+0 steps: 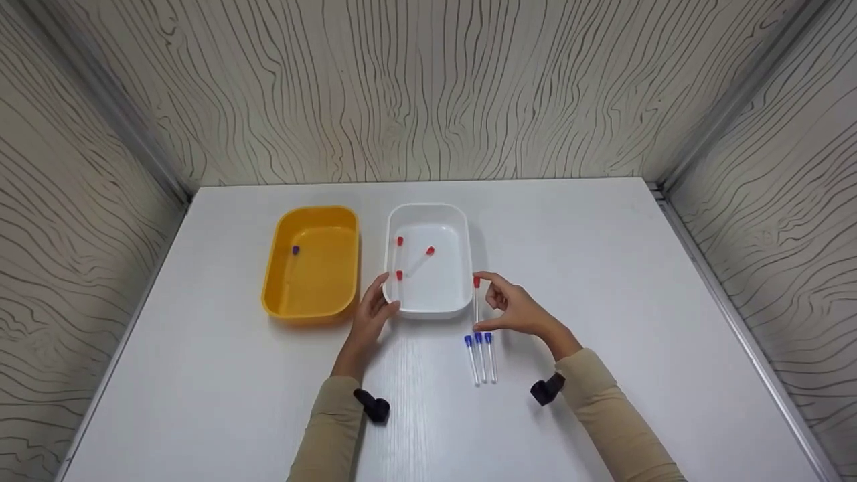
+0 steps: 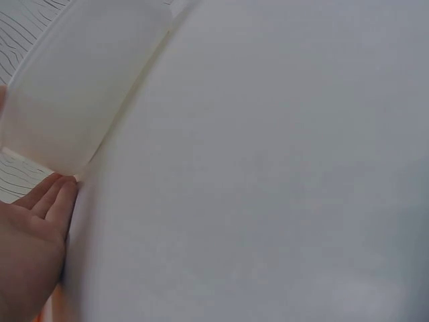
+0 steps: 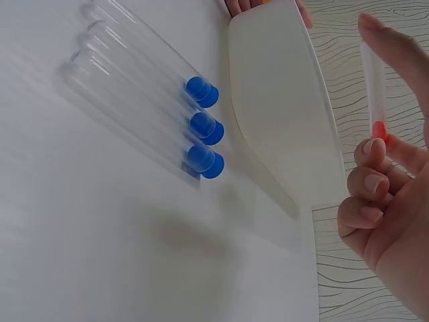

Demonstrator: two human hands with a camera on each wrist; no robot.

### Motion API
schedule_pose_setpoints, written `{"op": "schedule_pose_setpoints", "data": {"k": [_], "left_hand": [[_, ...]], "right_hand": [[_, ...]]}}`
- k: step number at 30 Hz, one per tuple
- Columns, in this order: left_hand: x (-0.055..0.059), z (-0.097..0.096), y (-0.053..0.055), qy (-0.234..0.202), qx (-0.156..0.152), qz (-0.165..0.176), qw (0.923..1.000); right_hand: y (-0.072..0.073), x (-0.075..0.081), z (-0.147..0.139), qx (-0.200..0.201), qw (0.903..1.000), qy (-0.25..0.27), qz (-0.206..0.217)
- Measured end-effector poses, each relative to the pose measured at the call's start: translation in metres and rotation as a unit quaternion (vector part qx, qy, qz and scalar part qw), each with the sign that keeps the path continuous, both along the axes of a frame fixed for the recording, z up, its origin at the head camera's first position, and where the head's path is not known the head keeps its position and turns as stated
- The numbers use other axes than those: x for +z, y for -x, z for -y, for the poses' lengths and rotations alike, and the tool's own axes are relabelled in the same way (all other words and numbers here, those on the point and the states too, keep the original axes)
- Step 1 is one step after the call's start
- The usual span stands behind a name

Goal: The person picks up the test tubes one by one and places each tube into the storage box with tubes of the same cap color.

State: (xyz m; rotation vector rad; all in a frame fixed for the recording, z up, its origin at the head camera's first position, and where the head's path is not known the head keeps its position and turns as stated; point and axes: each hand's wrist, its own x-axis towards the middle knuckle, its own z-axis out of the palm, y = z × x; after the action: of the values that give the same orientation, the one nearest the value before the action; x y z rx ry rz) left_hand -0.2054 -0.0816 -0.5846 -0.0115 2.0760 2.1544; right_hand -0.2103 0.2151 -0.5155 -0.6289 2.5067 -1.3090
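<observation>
My right hand [image 1: 512, 308] pinches a clear test tube with a red cap [image 1: 477, 282] between thumb and index finger, one at each end. In the right wrist view the red-capped tube [image 3: 374, 87] is held up off the table, beside the white tub. At the front left corner of the white tub [image 1: 428, 313], my left hand [image 1: 368, 318] holds on with fingers at the side and thumb at the front. Three red-capped tubes [image 1: 420, 262] lie inside that tub. Three blue-capped tubes [image 1: 481, 361] lie side by side on the table, just below the right hand.
Left of the white tub stands a yellow tub [image 1: 311, 313], with one tube with a dark blue cap [image 1: 295, 250] in it. Both tubs rest on a white table [image 1: 602, 254], which wood-patterned panels [image 1: 428, 94] enclose at the back and sides.
</observation>
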Motion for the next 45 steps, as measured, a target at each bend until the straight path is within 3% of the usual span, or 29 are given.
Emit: {"op": "schedule_pose_setpoints", "data": {"k": [13, 27, 29, 36, 45], "left_hand": [[0.000, -0.003, 0.000, 0.016, 0.009, 0.019, 0.9996], [0.000, -0.003, 0.000, 0.019, 0.012, 0.012, 0.9997], [-0.001, -0.002, 0.000, 0.021, 0.012, 0.013, 0.9996], [-0.005, 0.001, 0.002, -0.007, -0.007, -0.008, 0.9999], [-0.003, -0.001, -0.001, 0.005, 0.003, 0.007, 1.0000]], "right_hand": [[0.020, 0.002, 0.011, -0.007, 0.9999, -0.010, 0.006], [0.043, -0.014, 0.013, -0.039, 0.9973, 0.009, 0.061], [0.043, -0.013, 0.013, -0.042, 0.9964, 0.005, 0.073], [0.027, 0.016, 0.019, -0.037, 0.9946, 0.016, 0.096], [0.026, 0.018, 0.020, -0.038, 0.9948, 0.019, 0.093]]}}
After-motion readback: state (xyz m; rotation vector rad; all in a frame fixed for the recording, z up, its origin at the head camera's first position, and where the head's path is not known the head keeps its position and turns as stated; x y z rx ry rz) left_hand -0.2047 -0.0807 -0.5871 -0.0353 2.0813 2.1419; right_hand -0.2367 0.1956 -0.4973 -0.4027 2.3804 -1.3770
